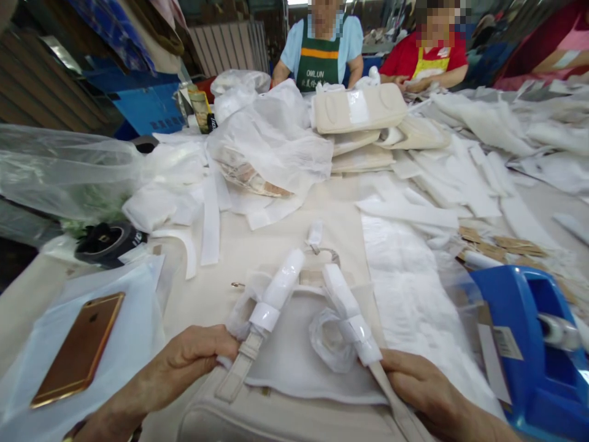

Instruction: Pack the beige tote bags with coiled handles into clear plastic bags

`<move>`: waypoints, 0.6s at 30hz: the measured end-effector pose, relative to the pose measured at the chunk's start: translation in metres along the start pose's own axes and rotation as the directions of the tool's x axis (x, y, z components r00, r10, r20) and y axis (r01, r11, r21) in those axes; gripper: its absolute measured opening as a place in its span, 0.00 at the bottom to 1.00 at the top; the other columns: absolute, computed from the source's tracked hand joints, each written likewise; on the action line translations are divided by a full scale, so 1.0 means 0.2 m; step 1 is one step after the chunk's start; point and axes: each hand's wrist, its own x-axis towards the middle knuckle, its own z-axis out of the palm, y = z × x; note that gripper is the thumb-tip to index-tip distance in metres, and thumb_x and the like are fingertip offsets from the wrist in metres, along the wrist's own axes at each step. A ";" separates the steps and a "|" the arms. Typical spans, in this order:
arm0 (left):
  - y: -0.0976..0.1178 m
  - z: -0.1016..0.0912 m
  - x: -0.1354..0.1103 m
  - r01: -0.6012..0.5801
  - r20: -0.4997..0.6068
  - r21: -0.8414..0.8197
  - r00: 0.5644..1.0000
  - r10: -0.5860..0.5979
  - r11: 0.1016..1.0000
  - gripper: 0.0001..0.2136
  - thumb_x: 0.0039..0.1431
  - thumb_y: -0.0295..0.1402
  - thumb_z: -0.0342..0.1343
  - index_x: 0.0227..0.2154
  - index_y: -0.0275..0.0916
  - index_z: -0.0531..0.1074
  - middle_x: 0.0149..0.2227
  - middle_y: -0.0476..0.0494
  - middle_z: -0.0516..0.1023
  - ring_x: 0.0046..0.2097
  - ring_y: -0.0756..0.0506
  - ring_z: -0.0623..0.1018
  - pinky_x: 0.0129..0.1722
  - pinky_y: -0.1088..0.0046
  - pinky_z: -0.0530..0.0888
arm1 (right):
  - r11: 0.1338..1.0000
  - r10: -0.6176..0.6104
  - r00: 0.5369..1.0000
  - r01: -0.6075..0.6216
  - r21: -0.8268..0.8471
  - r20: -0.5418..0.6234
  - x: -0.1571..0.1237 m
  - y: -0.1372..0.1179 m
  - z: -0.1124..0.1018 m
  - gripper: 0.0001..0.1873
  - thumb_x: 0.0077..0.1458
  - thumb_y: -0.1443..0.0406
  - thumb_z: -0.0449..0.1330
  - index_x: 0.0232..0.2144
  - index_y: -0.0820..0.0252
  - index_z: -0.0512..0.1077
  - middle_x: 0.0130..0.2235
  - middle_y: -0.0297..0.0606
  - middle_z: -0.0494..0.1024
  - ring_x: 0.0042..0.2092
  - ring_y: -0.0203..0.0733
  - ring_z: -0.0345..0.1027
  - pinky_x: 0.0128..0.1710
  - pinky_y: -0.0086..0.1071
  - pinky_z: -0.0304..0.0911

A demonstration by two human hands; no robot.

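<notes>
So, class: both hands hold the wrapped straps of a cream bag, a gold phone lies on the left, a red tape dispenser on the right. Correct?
No. In the head view the tape dispenser is blue, not red. Left hand and right hand do hold the wrapped straps of the cream bag; the gold phone lies left.

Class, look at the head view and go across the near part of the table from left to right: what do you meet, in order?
gold phone → left hand → left wrapped strap → right wrapped strap → right hand → blue tape dispenser
</notes>
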 end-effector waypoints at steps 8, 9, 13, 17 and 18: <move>-0.04 0.02 -0.03 0.241 -0.111 -0.120 0.961 -0.254 0.963 0.14 0.54 0.46 0.56 0.31 0.42 0.80 0.32 0.43 0.80 0.37 0.41 0.78 0.37 0.74 0.72 | 0.997 0.026 0.995 -0.033 0.063 0.099 0.02 -0.04 -0.04 0.15 0.62 0.62 0.50 0.34 0.58 0.77 0.43 0.41 0.78 0.42 0.40 0.72 0.43 0.29 0.67; -0.04 0.02 -0.05 0.264 -0.122 -0.154 0.951 -0.284 0.952 0.15 0.53 0.47 0.56 0.32 0.41 0.80 0.33 0.43 0.80 0.38 0.40 0.78 0.38 0.73 0.72 | 0.996 0.040 0.995 -0.047 0.072 0.093 0.02 -0.04 -0.03 0.15 0.61 0.61 0.51 0.34 0.57 0.77 0.44 0.41 0.78 0.42 0.41 0.72 0.42 0.29 0.67; 0.02 0.04 -0.13 0.276 -0.043 -0.270 0.954 -0.298 0.922 0.22 0.53 0.50 0.54 0.44 0.40 0.75 0.44 0.40 0.78 0.47 0.36 0.74 0.46 0.67 0.70 | 0.991 0.054 0.998 -0.050 0.122 -0.025 -0.02 0.01 0.02 0.12 0.59 0.60 0.54 0.39 0.53 0.77 0.40 0.41 0.78 0.38 0.42 0.73 0.40 0.28 0.68; 0.09 0.12 -0.15 0.304 -0.114 -0.153 0.940 -0.323 0.940 0.33 0.41 0.49 0.64 0.51 0.42 0.67 0.46 0.43 0.75 0.47 0.37 0.72 0.43 0.69 0.70 | 0.986 0.051 0.996 -0.038 0.164 -0.077 -0.04 0.03 0.06 0.13 0.58 0.57 0.55 0.41 0.49 0.77 0.39 0.39 0.79 0.38 0.43 0.74 0.38 0.28 0.68; 0.10 0.14 -0.15 0.312 -0.146 -0.140 0.932 -0.331 0.940 0.32 0.40 0.48 0.64 0.49 0.42 0.68 0.43 0.45 0.76 0.43 0.39 0.73 0.39 0.72 0.71 | 0.986 0.044 0.996 -0.031 0.164 -0.072 -0.04 0.03 0.06 0.14 0.58 0.56 0.55 0.41 0.49 0.77 0.40 0.40 0.79 0.39 0.44 0.74 0.39 0.29 0.68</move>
